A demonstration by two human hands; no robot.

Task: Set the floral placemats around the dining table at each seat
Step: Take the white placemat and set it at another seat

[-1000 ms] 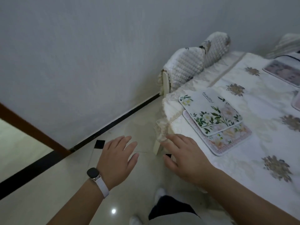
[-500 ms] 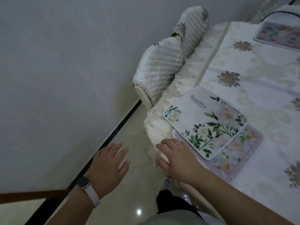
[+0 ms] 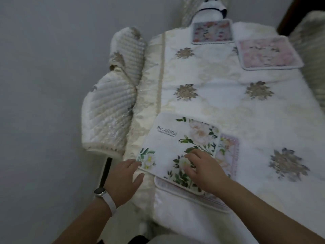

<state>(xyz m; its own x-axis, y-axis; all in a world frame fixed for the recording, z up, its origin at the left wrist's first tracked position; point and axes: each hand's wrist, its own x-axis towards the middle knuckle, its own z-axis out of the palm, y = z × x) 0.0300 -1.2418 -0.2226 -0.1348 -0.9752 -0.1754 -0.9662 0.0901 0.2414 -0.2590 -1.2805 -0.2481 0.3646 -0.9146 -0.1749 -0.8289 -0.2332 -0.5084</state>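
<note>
A white floral placemat [image 3: 175,138] printed "Beautiful" lies on top of a pink floral placemat [image 3: 228,155] at the near left corner of the dining table [image 3: 219,106]. My right hand [image 3: 204,169] rests on the white mat, fingers spread over its green-leaf print. My left hand [image 3: 124,178] is at the mat's near left corner, fingertips touching its edge. Two more pink floral placemats lie at the far end, one at the table's head [image 3: 212,31] and one on the right side [image 3: 269,52].
Two chairs with quilted cream covers [image 3: 109,117] [image 3: 130,53] stand against the table's left side by the grey wall. Another covered chair [image 3: 309,36] is at the far right. A cream tablecloth with embroidered flowers covers the table.
My view turned from the floor beside the table to along the tabletop. My right hand moved from the table corner onto the white placemat. My left hand came up to the mat's corner.
</note>
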